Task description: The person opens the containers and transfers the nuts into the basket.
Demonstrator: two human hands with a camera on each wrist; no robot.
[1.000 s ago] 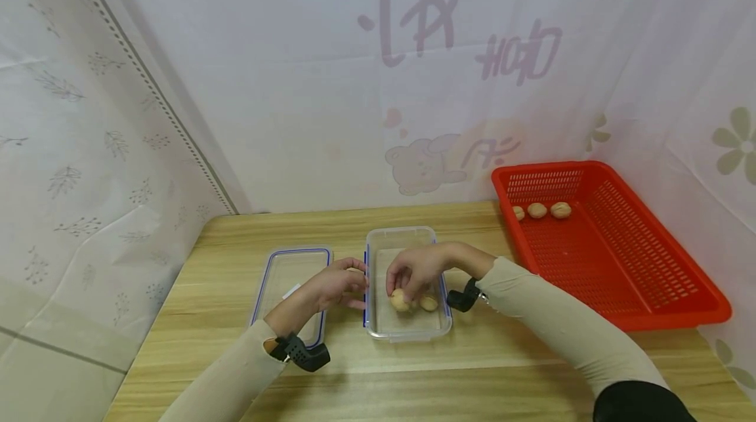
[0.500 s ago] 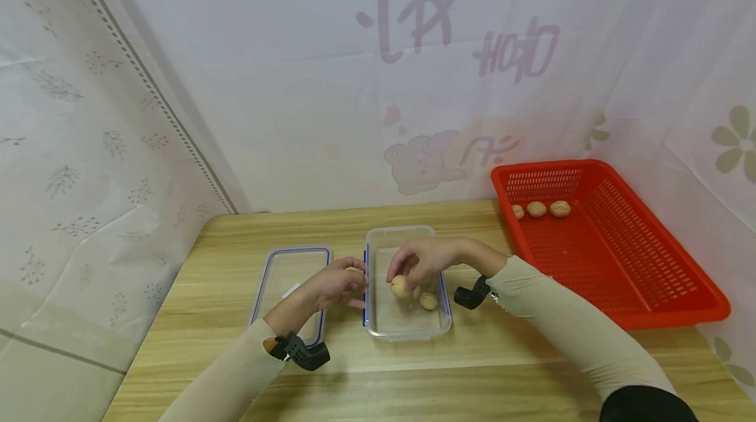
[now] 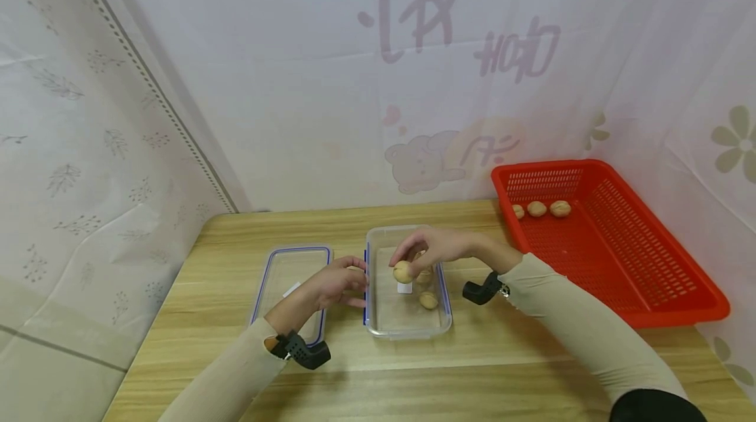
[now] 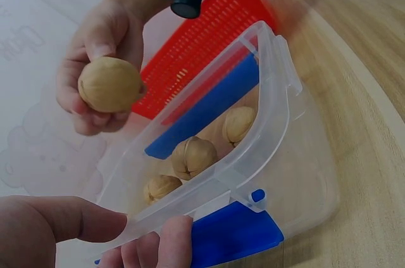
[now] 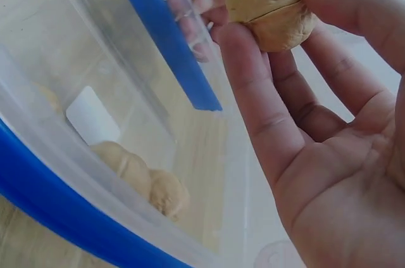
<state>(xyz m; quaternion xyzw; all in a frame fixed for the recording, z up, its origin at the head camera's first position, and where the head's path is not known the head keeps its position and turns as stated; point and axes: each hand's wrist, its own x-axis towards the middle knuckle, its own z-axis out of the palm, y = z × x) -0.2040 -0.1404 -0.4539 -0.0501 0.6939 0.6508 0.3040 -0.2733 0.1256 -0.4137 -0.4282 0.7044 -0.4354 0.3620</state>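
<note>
My right hand (image 3: 434, 246) pinches a walnut (image 5: 269, 8) between thumb and fingertips, raised above a clear plastic box (image 3: 407, 325) with blue latches. In the left wrist view the same walnut (image 4: 111, 87) is held above the far rim. Three other walnuts lie in the box, one of them a walnut (image 4: 194, 157) midway along it; in the head view the nearest walnut (image 3: 428, 300) shows well, and the others are partly behind the right hand. My left hand (image 3: 339, 285) rests at the box's left side, its fingertips against the wall by a blue latch (image 4: 234, 236).
Left of the box lies its clear lid (image 3: 295, 253) with a blue seal, partly under the left forearm. A red perforated basket (image 3: 579, 245) stands at the right; in its far left corner are three walnuts (image 3: 536, 209). A patterned cloth (image 3: 307, 81) hangs behind the table.
My right hand has lifted the pinched walnut up from the box floor and drawn slightly away from me. My left hand stays at the box's side.
</note>
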